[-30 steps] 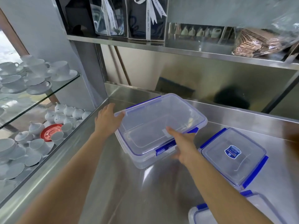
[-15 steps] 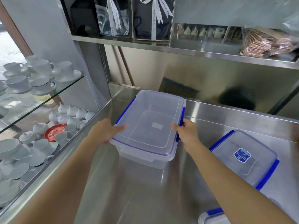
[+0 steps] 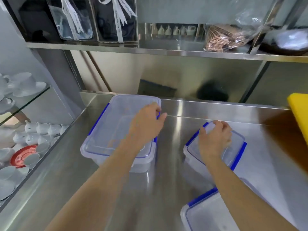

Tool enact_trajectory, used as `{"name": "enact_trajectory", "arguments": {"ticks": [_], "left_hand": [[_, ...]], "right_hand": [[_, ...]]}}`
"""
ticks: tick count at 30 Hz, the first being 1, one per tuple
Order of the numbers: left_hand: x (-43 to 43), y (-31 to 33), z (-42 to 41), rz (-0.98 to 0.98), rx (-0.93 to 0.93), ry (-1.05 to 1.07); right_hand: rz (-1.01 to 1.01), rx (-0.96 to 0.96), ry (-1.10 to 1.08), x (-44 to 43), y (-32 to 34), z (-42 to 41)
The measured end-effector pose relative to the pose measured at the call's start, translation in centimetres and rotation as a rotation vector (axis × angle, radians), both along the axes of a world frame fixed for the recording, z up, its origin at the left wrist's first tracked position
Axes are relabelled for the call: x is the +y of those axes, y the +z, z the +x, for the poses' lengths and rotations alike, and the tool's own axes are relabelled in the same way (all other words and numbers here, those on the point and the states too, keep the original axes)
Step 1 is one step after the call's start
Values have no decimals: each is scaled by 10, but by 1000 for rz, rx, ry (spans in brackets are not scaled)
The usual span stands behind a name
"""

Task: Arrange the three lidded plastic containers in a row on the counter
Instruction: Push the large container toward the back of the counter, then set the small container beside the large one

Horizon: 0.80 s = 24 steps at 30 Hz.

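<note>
While only a corner of the near box [image 3: 203, 215] is seen at the frame's lower edge, nearer than the mid box [image 3: 236, 147], it is judged out of line. The right hand [image 3: 215, 140] is laid on the mid box, fingers curled over its far-left corner; a firm grip cannot be told. Left of the mid box, the big box [image 3: 106, 129] is set on the counter [image 3: 180, 164], with the left hand [image 3: 146, 125] spread loosely over its right edge. If the mid box is dragged by one corner, it may be skewed or slid along the steel.
</note>
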<state>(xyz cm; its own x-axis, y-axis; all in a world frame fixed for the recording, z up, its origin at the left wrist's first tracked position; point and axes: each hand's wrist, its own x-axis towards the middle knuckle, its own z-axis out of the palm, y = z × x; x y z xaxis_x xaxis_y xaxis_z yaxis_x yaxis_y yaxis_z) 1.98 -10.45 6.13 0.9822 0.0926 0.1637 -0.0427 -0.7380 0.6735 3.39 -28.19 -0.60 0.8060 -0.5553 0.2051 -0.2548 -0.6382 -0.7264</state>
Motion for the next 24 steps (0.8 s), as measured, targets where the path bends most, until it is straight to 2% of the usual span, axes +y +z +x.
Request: {"name": "enact_trajectory", "arguments": {"ticks": [2,6,10,13,16,24], "left_hand": [[-43,-10,7,-61,108,-149],[-85,-46,21,-63,409,-198],[-91,-74,22,-100,621,-242],[-89,-82,18,-243,616,-270],[-84,-87,18,-320,562,-240],[-88,-100,23,-364,417,-98]], "right_hand": [[8,108,-85,-27,-10,-8],[153,365,-110,-63,-32,-17],[416,400,-31,-78,-40,-6],[490,335,106,-81,-42,1],[476,276,206,-79,-46,14],[547,219,498,-82,-37,55]]}}
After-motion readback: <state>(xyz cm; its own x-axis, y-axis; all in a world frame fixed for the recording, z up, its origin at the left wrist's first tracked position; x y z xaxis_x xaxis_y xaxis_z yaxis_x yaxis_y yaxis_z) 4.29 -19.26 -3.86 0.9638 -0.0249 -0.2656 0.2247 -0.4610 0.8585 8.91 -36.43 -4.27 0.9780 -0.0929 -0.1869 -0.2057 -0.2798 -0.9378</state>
